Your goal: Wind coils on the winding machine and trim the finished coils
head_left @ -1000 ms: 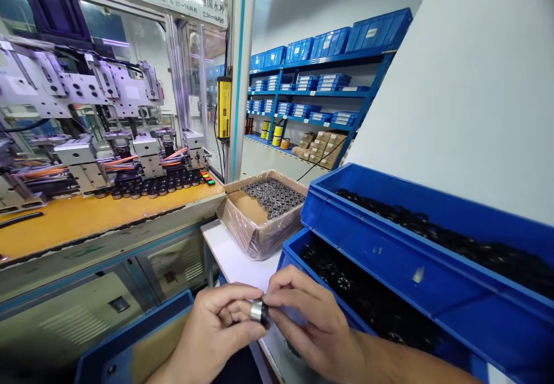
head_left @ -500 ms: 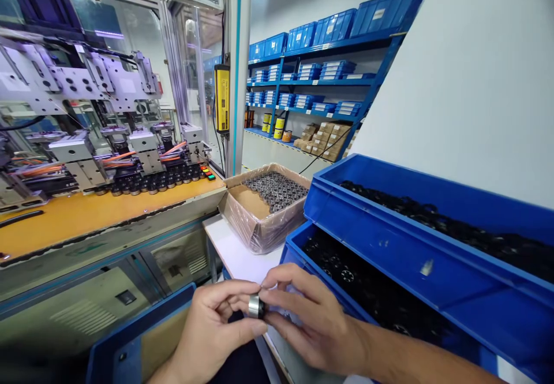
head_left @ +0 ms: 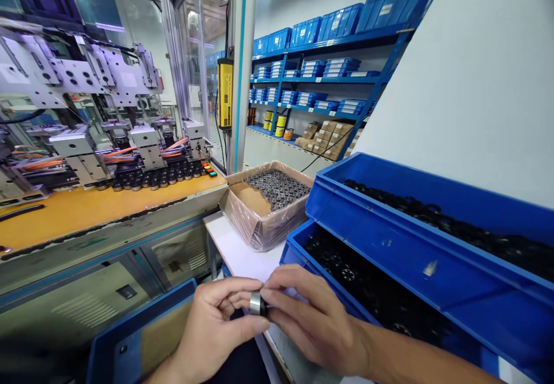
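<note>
A small silver ring-shaped metal part [head_left: 255, 303] with a black piece on its right side sits between my two hands, low in the middle of the view. My left hand [head_left: 216, 320] grips the metal side between thumb and fingers. From the right, my right hand [head_left: 309, 317] has its fingertips closed on the black side. Fingers partly cover the black piece. Close beyond the hands is a plastic-lined cardboard box [head_left: 259, 231] holding many small metal cores [head_left: 281, 187]. Right of them, a lower blue bin [head_left: 298, 257] contains loose black parts [head_left: 346, 257].
An upper blue bin [head_left: 372, 228] of black parts rests over the lower one. To the left, a machine [head_left: 147, 138] stands on an orange worktop [head_left: 86, 216], with rows of black-topped parts [head_left: 160, 179] in front. Below is another blue bin [head_left: 104, 332]. Blue shelves [head_left: 320, 78] stand behind.
The view has shifted slightly. My hands keep hold of the ring-shaped part, which is turned a little; less of its black side shows.
</note>
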Available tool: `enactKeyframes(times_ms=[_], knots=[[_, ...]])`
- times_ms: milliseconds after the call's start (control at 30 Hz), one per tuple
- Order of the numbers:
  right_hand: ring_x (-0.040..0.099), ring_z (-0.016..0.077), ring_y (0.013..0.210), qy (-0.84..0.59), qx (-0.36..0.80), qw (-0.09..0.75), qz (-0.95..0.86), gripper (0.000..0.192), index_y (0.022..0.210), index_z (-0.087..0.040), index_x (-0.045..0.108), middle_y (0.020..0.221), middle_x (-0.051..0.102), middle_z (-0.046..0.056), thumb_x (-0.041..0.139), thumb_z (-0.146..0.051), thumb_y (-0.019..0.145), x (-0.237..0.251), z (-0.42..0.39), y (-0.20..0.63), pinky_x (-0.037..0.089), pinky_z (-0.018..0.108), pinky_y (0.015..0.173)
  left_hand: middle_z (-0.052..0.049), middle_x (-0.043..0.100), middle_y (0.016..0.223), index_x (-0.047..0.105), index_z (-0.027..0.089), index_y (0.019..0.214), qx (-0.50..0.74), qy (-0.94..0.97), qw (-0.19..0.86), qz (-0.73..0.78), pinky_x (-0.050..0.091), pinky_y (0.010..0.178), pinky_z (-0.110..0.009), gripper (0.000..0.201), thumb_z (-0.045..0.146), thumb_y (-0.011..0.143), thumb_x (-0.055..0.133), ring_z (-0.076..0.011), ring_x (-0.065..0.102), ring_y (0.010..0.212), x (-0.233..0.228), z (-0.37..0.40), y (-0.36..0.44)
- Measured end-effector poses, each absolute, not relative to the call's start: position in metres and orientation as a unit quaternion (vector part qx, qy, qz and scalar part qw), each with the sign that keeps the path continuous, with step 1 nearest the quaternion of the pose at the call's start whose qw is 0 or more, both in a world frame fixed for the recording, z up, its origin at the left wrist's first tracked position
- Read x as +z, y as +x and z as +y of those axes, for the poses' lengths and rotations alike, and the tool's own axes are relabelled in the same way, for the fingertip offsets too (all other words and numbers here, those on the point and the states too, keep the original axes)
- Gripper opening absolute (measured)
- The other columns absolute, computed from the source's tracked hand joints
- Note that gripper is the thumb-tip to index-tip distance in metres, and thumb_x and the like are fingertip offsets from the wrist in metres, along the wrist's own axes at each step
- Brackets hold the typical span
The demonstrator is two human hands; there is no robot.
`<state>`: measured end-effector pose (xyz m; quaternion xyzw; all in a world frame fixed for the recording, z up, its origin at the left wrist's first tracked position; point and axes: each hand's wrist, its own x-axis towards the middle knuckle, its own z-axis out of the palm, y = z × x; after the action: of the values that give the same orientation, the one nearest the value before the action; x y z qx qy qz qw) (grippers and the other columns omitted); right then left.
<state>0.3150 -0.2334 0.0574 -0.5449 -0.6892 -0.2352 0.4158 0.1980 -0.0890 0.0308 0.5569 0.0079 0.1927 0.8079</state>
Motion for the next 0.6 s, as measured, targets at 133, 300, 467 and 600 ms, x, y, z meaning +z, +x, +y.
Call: enactKeyframes(times_ms=[133, 300, 467, 600], knots=[[0.063, 0.0172, 0.086, -0.546, -0.239, 0.42, -0.684, 0.02, 0.113, -0.008, 0.06, 0.094, 0.065, 0.012, 0.056, -0.007, 0.094, 0.0589, -0.2323, 0.3157, 0.059, 0.03, 0.072, -0.002, 0.082, 0.085, 0.08, 0.026, 0.094, 0.194, 0.556, 0.809, 0.007, 0.058, 0.073, -0.013, 0.041, 0.001, 0.062, 0.084, -0.0133, 0.077, 0.077, 0.0303, -0.0887, 0.1989], [0.063, 0.0171, 0.087, -0.544, -0.235, 0.418, -0.689, 0.019, 0.113, -0.007, 0.059, 0.095, 0.065, 0.012, 0.057, -0.008, 0.094, 0.0593, -0.2314, 0.3164, 0.058, 0.03, 0.073, -0.003, 0.082, 0.086, 0.08, 0.025, 0.095, 0.184, 0.555, 0.811, 0.01, 0.058, 0.072, -0.014, 0.04, 0.003, 0.062, 0.085, -0.0136, 0.077, 0.077, 0.0306, -0.0866, 0.2], [0.062, 0.017, 0.086, -0.547, -0.238, 0.412, -0.689, 0.019, 0.113, -0.008, 0.059, 0.094, 0.064, 0.011, 0.057, -0.008, 0.094, 0.058, -0.2324, 0.3154, 0.058, 0.03, 0.073, -0.003, 0.082, 0.085, 0.08, 0.025, 0.095, 0.185, 0.554, 0.812, 0.01, 0.058, 0.072, -0.014, 0.039, 0.004, 0.062, 0.086, -0.0137, 0.077, 0.076, 0.0304, -0.0868, 0.1998], [0.063, 0.0167, 0.088, -0.551, -0.247, 0.406, -0.686, 0.021, 0.113, -0.008, 0.06, 0.097, 0.064, 0.012, 0.056, -0.006, 0.093, 0.0571, -0.233, 0.3151, 0.057, 0.028, 0.072, -0.003, 0.082, 0.086, 0.08, 0.025, 0.095, 0.187, 0.551, 0.813, 0.008, 0.058, 0.073, -0.015, 0.04, 0.003, 0.061, 0.085, -0.0143, 0.077, 0.077, 0.0312, -0.0879, 0.1987]])
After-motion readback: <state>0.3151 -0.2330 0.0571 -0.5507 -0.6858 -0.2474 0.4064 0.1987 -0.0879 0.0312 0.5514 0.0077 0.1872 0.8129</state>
